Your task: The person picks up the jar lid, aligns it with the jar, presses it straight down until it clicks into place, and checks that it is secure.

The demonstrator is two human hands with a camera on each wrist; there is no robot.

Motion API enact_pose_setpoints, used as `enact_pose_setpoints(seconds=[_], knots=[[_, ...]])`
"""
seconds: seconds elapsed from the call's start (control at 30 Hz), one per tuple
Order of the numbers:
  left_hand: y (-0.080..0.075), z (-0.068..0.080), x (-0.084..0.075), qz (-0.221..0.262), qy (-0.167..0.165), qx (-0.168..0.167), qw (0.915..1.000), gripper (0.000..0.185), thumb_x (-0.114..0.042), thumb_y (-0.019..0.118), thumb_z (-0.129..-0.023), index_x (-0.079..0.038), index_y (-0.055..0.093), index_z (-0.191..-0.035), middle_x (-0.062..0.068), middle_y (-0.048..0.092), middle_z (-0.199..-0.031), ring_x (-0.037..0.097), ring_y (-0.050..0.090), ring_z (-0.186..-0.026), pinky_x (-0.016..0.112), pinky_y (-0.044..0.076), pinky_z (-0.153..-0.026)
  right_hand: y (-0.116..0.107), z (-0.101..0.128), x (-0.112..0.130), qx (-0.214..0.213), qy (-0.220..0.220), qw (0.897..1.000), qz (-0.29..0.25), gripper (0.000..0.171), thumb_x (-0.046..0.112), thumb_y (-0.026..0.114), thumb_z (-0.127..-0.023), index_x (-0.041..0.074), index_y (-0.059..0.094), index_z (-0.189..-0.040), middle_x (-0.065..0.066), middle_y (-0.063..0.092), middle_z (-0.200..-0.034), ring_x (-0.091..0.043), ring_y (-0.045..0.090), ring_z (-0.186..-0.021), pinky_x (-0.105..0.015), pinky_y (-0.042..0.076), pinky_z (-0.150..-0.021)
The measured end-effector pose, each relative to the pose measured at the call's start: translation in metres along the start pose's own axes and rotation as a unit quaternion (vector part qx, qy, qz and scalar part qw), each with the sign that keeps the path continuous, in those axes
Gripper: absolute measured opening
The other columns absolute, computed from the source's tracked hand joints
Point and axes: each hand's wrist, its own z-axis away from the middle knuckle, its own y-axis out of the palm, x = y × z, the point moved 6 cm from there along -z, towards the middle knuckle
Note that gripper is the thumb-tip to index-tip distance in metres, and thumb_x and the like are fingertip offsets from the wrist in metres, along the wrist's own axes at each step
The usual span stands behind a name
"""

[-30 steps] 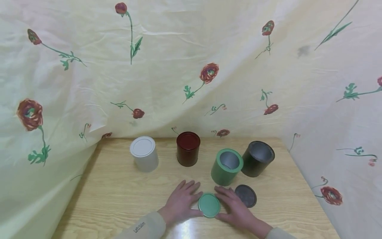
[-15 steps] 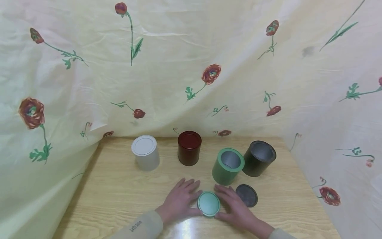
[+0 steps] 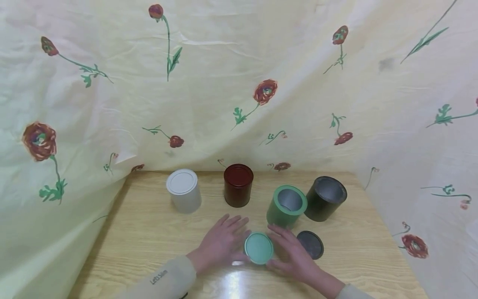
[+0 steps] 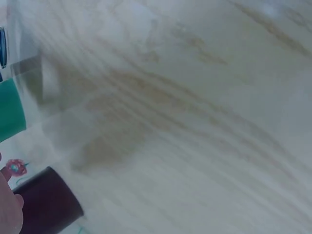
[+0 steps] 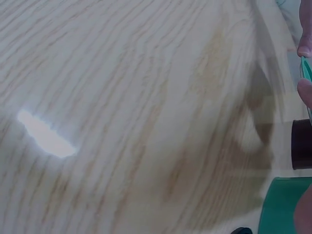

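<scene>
A round green lid (image 3: 259, 248) sits just above the wooden table (image 3: 149, 241) near its front edge, tilted a little. My left hand (image 3: 223, 243) holds its left rim and my right hand (image 3: 292, 251) holds its right rim, fingers stretched forward. In the right wrist view the lid's thin green edge (image 5: 306, 72) shows between two fingertips (image 5: 305, 45). The open green can (image 3: 285, 206) stands right behind the lid, its grey inside showing. Part of the green can (image 4: 9, 117) also appears at the left wrist view's edge.
An open black can (image 3: 325, 198) stands right of the green one, its black lid (image 3: 310, 244) flat on the table beside my right hand. A closed dark red can (image 3: 238, 185) and a closed white can (image 3: 184, 191) stand further back left. Flowered cloth (image 3: 261, 83) hangs around the table.
The green lid has come up off the table slightly and shifted a little left between both hands. The cans have not moved.
</scene>
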Motion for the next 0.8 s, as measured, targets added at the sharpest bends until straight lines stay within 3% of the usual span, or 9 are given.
enact_pose_setpoints(seconds=[0.27, 0.5, 0.8], knots=[[-0.022, -0.002, 0.000, -0.012, 0.021, -0.032, 0.9992, 0.079, -0.081, 0.065, -0.088, -0.026, 0.070, -0.145, 0.005, 0.052, -0.163, 0.030, 0.049, -0.150, 0.055, 0.039, -0.123, -0.015, -0.006, 0.012, -0.016, -0.016, 1.000, -0.009, 0.078, 0.022, 0.099, -0.069, -0.001, 0.067, -0.136, -0.021, 0.059, -0.150, -0.044, 0.056, -0.135, -0.025, 0.014, -0.131], [-0.044, 0.000, -0.004, -0.030, 0.047, -0.082, 0.9951, 0.077, -0.078, 0.073, -0.084, -0.025, 0.074, -0.139, 0.007, 0.057, -0.158, 0.029, 0.053, -0.147, 0.055, 0.044, -0.120, -0.029, -0.011, 0.025, -0.025, -0.025, 0.999, -0.011, 0.077, 0.022, 0.099, -0.069, 0.000, 0.068, -0.135, -0.022, 0.059, -0.150, -0.038, 0.054, -0.139, -0.028, 0.014, -0.132], [-0.066, -0.002, -0.010, -0.037, 0.066, -0.113, 0.9907, 0.078, -0.078, 0.076, -0.080, -0.025, 0.075, -0.138, 0.009, 0.057, -0.158, 0.031, 0.054, -0.145, 0.055, 0.042, -0.121, -0.045, -0.014, 0.034, -0.029, -0.023, 0.999, 0.001, 0.078, 0.023, 0.099, -0.069, 0.006, 0.067, -0.139, -0.017, 0.058, -0.153, -0.036, 0.052, -0.142, -0.032, 0.014, -0.133]])
